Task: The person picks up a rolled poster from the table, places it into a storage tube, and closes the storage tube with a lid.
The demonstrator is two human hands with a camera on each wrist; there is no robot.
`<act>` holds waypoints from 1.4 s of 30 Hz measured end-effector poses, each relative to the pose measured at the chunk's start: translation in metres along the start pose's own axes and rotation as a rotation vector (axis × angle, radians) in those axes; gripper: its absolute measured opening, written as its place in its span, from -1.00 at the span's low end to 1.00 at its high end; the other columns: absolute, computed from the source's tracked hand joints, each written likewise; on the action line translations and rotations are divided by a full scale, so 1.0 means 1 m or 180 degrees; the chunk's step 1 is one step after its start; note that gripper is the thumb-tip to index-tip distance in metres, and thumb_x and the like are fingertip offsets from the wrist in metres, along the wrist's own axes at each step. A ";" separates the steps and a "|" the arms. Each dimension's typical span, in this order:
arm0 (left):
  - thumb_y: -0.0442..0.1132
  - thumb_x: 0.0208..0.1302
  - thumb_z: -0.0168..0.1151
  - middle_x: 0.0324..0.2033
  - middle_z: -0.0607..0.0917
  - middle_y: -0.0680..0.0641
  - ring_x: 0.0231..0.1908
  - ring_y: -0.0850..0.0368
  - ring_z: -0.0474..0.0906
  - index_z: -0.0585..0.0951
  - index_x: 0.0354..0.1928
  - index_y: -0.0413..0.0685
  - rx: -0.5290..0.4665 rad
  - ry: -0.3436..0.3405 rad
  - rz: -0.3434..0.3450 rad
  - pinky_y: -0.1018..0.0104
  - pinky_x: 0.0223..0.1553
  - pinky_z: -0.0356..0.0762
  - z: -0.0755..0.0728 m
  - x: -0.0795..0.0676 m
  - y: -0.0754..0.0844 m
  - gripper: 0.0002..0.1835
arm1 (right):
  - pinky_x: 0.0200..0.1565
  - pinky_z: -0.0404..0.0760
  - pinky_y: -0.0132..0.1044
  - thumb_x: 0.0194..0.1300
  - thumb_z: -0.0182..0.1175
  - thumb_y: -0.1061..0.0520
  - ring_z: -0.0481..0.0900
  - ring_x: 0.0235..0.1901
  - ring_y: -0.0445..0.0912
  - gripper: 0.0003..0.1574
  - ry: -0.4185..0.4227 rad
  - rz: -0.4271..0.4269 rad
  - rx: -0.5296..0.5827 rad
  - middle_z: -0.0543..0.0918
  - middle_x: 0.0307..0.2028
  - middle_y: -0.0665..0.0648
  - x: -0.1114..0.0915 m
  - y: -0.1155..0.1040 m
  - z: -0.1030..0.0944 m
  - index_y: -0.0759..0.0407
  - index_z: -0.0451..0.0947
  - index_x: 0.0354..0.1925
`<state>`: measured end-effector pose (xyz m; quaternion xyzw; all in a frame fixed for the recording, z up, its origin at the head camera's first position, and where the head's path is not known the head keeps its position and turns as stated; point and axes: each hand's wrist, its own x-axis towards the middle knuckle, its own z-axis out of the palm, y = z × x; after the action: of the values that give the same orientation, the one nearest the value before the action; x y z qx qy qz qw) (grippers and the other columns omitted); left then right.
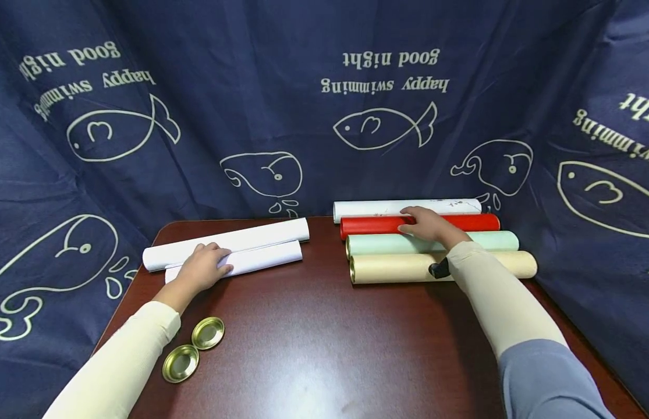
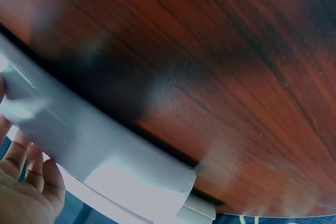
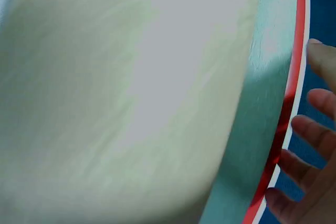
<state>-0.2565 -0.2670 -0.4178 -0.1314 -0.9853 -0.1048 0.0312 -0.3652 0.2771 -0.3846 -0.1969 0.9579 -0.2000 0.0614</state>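
Note:
My left hand (image 1: pixel 202 267) lies across the nearer white paper roll (image 1: pixel 263 258), its fingers along the far side and the thumb toward the near side. In the left wrist view, that hand's fingers (image 2: pixel 34 169) curl at the roll's edge. Behind it, touching, is another white paper roll (image 1: pixel 251 235). On the right, my right hand (image 1: pixel 426 225) reaches over the red tube (image 1: pixel 476 222), fingers spread and slightly bent toward the white patterned tube (image 1: pixel 366 208). In the right wrist view its fingers (image 3: pixel 315 129) hold nothing. Nearer are a pale green tube (image 1: pixel 382 244) and a cream tube (image 1: pixel 392 269).
Two round gold metal lids (image 1: pixel 208 333) lie on the dark reddish wooden table (image 1: pixel 303 326) by the left forearm. A blue curtain (image 1: pixel 261 105) with fish and whale drawings encloses the back and sides. A black strap (image 1: pixel 439 269) sits at my right wrist.

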 end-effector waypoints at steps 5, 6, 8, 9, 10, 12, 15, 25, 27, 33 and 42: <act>-0.15 0.22 0.42 -0.11 0.60 -0.22 -0.08 -0.22 0.46 0.64 -0.03 -0.21 -0.0106 0.0150 0.0025 -0.20 -0.11 0.46 0.002 -0.006 0.006 -0.64 | 0.30 0.27 0.15 0.40 0.18 0.02 0.37 0.25 0.32 -0.34 -0.0079 0.0149 -0.0138 0.46 0.23 0.46 0.010 -0.005 0.006 0.40 0.36 0.30; -0.16 0.22 0.42 -0.11 0.61 -0.21 -0.07 -0.22 0.47 0.64 -0.04 -0.20 -0.0146 0.0153 0.0033 -0.19 -0.10 0.46 0.003 -0.007 0.007 -0.66 | 0.29 0.28 0.15 0.39 0.18 0.01 0.38 0.23 0.33 -0.33 -0.0074 0.0151 -0.0182 0.47 0.21 0.46 0.012 -0.006 0.007 0.40 0.37 0.29; -0.19 0.22 0.42 -0.14 0.63 -0.20 -0.09 -0.20 0.51 0.61 -0.07 -0.21 -0.0243 0.0145 0.0052 -0.16 -0.10 0.47 0.005 -0.009 0.007 -0.68 | 0.28 0.30 0.15 0.39 0.18 0.00 0.41 0.21 0.32 -0.34 -0.0083 0.0161 -0.0224 0.49 0.20 0.44 0.015 -0.008 0.011 0.39 0.39 0.28; -0.21 0.23 0.42 -0.16 0.64 -0.19 -0.11 -0.18 0.53 0.61 -0.08 -0.22 -0.0279 0.0141 0.0055 -0.15 -0.10 0.47 0.006 -0.010 0.007 -0.70 | 0.27 0.31 0.15 0.39 0.18 -0.01 0.42 0.19 0.31 -0.34 -0.0094 0.0159 -0.0248 0.50 0.19 0.44 0.016 -0.010 0.012 0.38 0.39 0.28; -0.22 0.23 0.42 -0.18 0.65 -0.18 -0.12 -0.17 0.55 0.60 -0.09 -0.22 -0.0306 0.0139 0.0055 -0.13 -0.11 0.48 0.008 -0.012 0.007 -0.70 | 0.25 0.33 0.15 0.39 0.18 -0.02 0.44 0.17 0.30 -0.33 -0.0111 0.0152 -0.0256 0.51 0.17 0.43 0.018 -0.011 0.014 0.37 0.40 0.28; -0.23 0.23 0.42 -0.21 0.66 -0.16 -0.15 -0.14 0.58 0.59 -0.11 -0.21 -0.0313 0.0149 0.0075 -0.09 -0.12 0.50 0.010 -0.015 0.006 -0.72 | 0.22 0.36 0.14 0.39 0.17 -0.04 0.46 0.14 0.28 -0.34 -0.0150 0.0138 -0.0246 0.53 0.15 0.42 0.022 -0.014 0.018 0.35 0.40 0.28; -0.23 0.21 0.43 -0.22 0.67 -0.13 -0.16 -0.11 0.58 0.59 -0.14 -0.18 -0.0261 0.0191 0.0101 -0.07 -0.14 0.51 0.012 -0.019 0.004 -0.74 | 0.22 0.38 0.12 0.40 0.17 -0.06 0.47 0.14 0.25 -0.33 -0.0204 0.0144 -0.0193 0.54 0.15 0.41 0.027 -0.019 0.023 0.35 0.40 0.29; -0.25 0.18 0.45 -0.25 0.65 -0.09 -0.17 -0.10 0.58 0.58 -0.18 -0.14 -0.0295 0.0266 0.0229 -0.07 -0.14 0.50 0.012 -0.024 0.001 -0.75 | 0.21 0.40 0.10 0.40 0.18 -0.03 0.50 0.11 0.24 -0.33 -0.0251 0.0053 -0.0179 0.56 0.09 0.43 0.036 -0.042 0.028 0.39 0.40 0.28; -0.26 0.18 0.45 -0.27 0.64 -0.07 -0.21 -0.05 0.57 0.57 -0.21 -0.13 -0.0317 0.0281 0.0257 -0.05 -0.16 0.50 0.012 -0.025 0.000 -0.76 | 0.22 0.40 0.08 0.40 0.19 -0.05 0.51 0.11 0.23 -0.32 -0.0269 0.0006 -0.0192 0.57 0.10 0.42 0.039 -0.049 0.029 0.37 0.41 0.28; -0.27 0.20 0.43 -0.29 0.63 -0.06 -0.28 0.03 0.53 0.56 -0.20 -0.12 -0.0428 0.0218 0.0204 -0.02 -0.21 0.49 0.011 -0.026 0.002 -0.77 | 0.27 0.34 0.07 0.38 0.19 -0.14 0.45 0.19 0.26 -0.25 -0.0337 -0.0053 -0.0249 0.54 0.14 0.42 0.045 -0.070 0.034 0.34 0.40 0.31; -0.23 0.19 0.45 -0.22 0.63 -0.08 -0.26 0.01 0.54 0.55 -0.11 -0.16 -0.0508 0.0170 0.0126 0.00 -0.20 0.50 0.011 -0.031 0.002 -0.68 | 0.17 0.44 0.03 0.32 0.23 -0.17 0.51 0.07 0.21 -0.23 -0.0390 -0.0113 -0.0388 0.59 0.02 0.36 0.061 -0.098 0.044 0.31 0.43 0.28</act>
<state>-0.2262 -0.2711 -0.4310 -0.1501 -0.9698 -0.1858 0.0490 -0.3774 0.1543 -0.3868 -0.2291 0.9590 -0.1300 0.1043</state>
